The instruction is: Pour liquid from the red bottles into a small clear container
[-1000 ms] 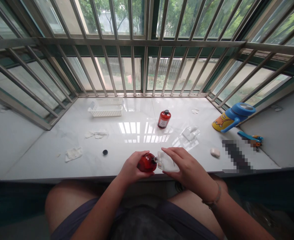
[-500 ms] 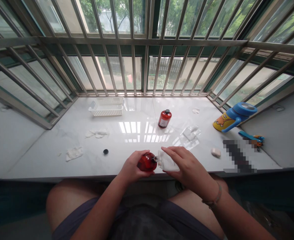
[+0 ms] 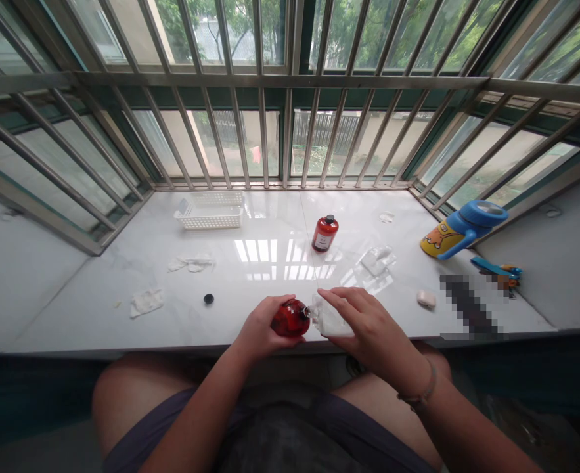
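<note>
My left hand (image 3: 261, 328) is wrapped round a red see-through bottle (image 3: 291, 319), tilted with its open neck toward the right. In my right hand (image 3: 366, 325) is a clear bottle (image 3: 332, 318), also tipped, its neck pointing left. The two necks meet or nearly meet; I cannot tell whether they touch. Whitish content shows low in the clear bottle. On the counter left of my left hand lies a small black cap (image 3: 208, 299). Beyond my hands stands a second red bottle (image 3: 325, 234) with a black cap and a pale label.
A white plastic basket (image 3: 211, 221) sits at the back left. Crumpled tissues (image 3: 146, 303) lie on the left, clear packaging (image 3: 376, 261) right of centre. At the right are a blue-yellow flask (image 3: 460, 230), a pale rounded case (image 3: 425, 299) and blue-orange tools (image 3: 496, 269). Metal bars line the window.
Hardly anything differs. Both hands keep the bottles neck to neck, with only a very slight shift of the clear bottle.
</note>
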